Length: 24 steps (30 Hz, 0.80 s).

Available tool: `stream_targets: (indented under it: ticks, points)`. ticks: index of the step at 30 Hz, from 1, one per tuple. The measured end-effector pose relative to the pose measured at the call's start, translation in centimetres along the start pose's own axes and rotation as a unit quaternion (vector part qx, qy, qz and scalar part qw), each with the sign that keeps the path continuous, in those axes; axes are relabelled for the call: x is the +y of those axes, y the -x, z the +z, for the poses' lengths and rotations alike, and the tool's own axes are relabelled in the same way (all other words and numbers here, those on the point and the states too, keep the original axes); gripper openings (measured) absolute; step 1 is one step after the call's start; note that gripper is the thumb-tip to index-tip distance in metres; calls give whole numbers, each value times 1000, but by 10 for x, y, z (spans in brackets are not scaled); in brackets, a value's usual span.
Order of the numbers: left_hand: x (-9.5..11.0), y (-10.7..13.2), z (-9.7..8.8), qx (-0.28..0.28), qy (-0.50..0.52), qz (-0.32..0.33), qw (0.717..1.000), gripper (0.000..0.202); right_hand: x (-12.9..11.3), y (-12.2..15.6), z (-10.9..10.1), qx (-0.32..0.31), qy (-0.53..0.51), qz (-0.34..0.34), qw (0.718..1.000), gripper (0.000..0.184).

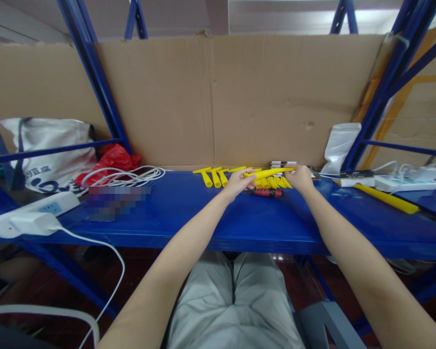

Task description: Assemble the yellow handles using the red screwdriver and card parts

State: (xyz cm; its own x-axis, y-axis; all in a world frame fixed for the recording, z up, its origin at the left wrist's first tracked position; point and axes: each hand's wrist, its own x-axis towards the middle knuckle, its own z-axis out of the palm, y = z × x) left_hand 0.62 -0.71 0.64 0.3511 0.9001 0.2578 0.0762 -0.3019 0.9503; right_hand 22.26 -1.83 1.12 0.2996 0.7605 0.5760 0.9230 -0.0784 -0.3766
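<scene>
The left hand (pixel 240 183) and the right hand (pixel 301 178) each grip one end of a yellow piece (pixel 272 172), just above the blue shelf (pixel 203 213). Its long axis runs left to right, with the right end a little higher. Behind it, more yellow pieces (pixel 212 177) lie in a row. A red-black tool (pixel 267 193) lies just in front.

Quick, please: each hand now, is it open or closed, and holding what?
Left hand: closed on one end of the yellow stick.
Right hand: closed on the other end of the same stick.
</scene>
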Motion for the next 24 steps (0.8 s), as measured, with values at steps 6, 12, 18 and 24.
stream_targets:
  ticks: [6,12,18,24]
  points:
    - [-7,-1,1,4,-70,10,997,34,0,-1,5,33,-59,-66,996,41]
    - [-21,-9,-1,12,-191,53,980,34,-6,-1,13,38,-67,-181,980,39]
    - [-15,-3,-3,49,-301,95,948,27,-23,13,12,-14,3,-270,963,41]
    - [-12,1,-5,85,-389,102,912,27,-47,31,10,-88,78,-330,936,44]
